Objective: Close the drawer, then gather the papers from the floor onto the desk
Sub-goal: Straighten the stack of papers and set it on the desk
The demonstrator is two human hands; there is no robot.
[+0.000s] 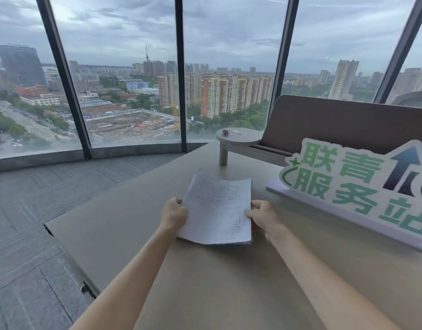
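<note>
A thin stack of white printed papers lies on the beige desk, near its middle. My left hand grips the stack's left edge. My right hand grips its right edge, with the thumb on top of the sheets. The far corners of the stack curl up a little. The drawer is out of sight; only a small metal fitting shows at the desk's left edge.
A white sign with large green characters stands on the desk to the right of the papers. Behind it are a small round side table and a brown sofa back. Grey carpet lies left, with tall windows beyond.
</note>
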